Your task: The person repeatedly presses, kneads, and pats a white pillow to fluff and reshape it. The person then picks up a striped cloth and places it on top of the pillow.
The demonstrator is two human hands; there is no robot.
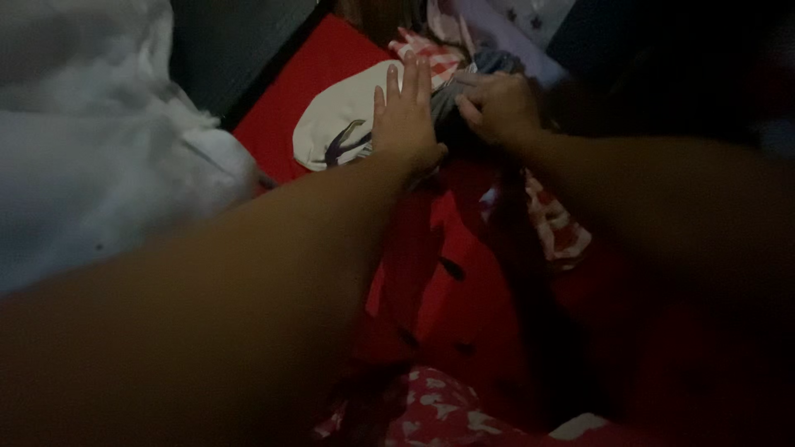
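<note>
nearest lies a pink patterned cloth (431, 410) on red fabric (464, 290). further out, the left hand (403, 120) rests flat, fingers spread, on a cream garment (339, 116). beside it the right hand (497, 108) is curled, gripping a grey cloth (451, 99). beyond, a checked cloth (435, 54).

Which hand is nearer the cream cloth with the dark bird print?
Left. The left hand lies flat against the cream cloth; the right hand grips grey fabric beside it.

Grey garment (451, 99), crumpled (dim light), bunched on red bedding, beside cream printed cloth (344, 120)
</note>
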